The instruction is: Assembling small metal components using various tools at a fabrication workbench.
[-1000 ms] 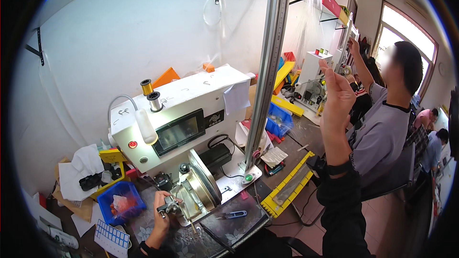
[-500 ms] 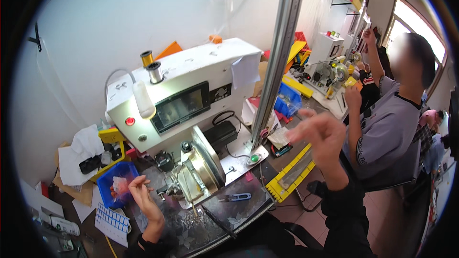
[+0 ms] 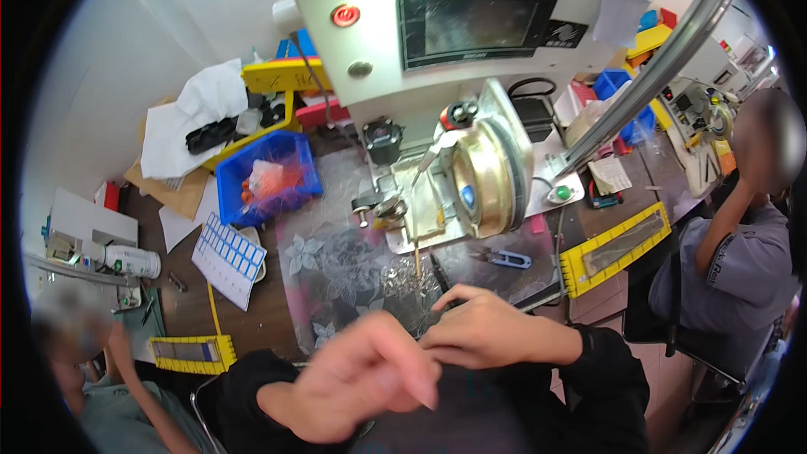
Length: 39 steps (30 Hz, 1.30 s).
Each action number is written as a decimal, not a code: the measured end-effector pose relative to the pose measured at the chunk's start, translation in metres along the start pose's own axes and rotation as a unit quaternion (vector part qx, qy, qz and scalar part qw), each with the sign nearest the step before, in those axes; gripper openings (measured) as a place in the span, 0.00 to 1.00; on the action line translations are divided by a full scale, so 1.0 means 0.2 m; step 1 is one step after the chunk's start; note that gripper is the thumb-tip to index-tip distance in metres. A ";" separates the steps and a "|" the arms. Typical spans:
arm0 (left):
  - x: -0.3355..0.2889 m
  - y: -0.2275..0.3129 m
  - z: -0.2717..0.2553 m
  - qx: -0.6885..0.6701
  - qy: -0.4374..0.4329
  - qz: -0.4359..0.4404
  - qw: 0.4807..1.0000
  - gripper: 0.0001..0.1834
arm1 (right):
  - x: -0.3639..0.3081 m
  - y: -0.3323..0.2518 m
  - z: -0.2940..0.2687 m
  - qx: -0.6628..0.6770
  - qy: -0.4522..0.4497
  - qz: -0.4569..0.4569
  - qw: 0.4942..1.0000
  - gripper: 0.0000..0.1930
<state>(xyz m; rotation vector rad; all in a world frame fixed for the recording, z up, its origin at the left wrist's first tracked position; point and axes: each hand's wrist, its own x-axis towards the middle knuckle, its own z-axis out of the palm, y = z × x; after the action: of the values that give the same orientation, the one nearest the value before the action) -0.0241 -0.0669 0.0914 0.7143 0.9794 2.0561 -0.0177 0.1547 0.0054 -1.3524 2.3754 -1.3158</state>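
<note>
My left hand (image 3: 361,378), blurred by motion, is low in the middle, close to my body, its fingers bent and apart with nothing seen in them. Just right of it and partly behind its fingertips is my right hand (image 3: 496,332), palm down. Its index finger reaches left, the others curl loosely, and I see no object in it. Beyond the hands, blue-handled snips (image 3: 507,259) and a scatter of small metal bits (image 3: 409,276) lie on the clear-covered desk mat (image 3: 328,286). Behind these stands a white machine (image 3: 361,29) with a dark screen and a brass-coloured drum (image 3: 479,185).
A blue bin (image 3: 231,181) with reddish pieces stands left of the machine, beside a printed card (image 3: 227,261). Yellow trays (image 3: 618,252) are at the right edge. A slanted metal post (image 3: 647,67) rises at right. Other people sit at the left (image 3: 101,395) and right (image 3: 731,261).
Both raised, spread-out hands have come down and together in front of my body. The view has turned left and down, bringing another person into sight at the left.
</note>
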 end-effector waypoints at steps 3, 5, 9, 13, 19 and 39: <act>-0.05 0.02 -0.05 -0.107 0.114 0.017 0.988 0.11 | -0.03 -0.04 -0.06 0.035 -0.029 0.036 0.998 0.09; -0.08 -0.03 -0.16 -0.010 0.092 -0.124 0.988 0.12 | -0.05 -0.08 -0.07 0.107 0.020 0.002 0.994 0.11; -0.12 -0.16 -0.28 0.260 0.042 -0.182 0.947 0.11 | 0.06 -0.26 -0.14 -0.173 0.195 -0.125 0.957 0.10; -0.08 -0.09 -0.30 0.296 0.056 -0.231 0.925 0.12 | 0.13 -0.13 -0.12 -0.348 0.183 0.013 0.920 0.09; -0.17 0.02 -0.40 0.262 0.171 -0.264 0.913 0.09 | -0.10 -0.04 -0.25 -0.315 0.155 0.036 0.936 0.11; -0.12 0.04 -0.49 0.504 0.303 -0.144 0.796 0.05 | -0.97 -0.17 -0.50 -0.199 0.103 0.544 0.808 0.05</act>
<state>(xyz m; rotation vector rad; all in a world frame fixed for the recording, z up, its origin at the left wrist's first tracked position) -0.0857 -0.1298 0.0398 0.3132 2.4632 1.3664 0.0739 0.3543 0.0328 0.2921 2.8391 -0.6188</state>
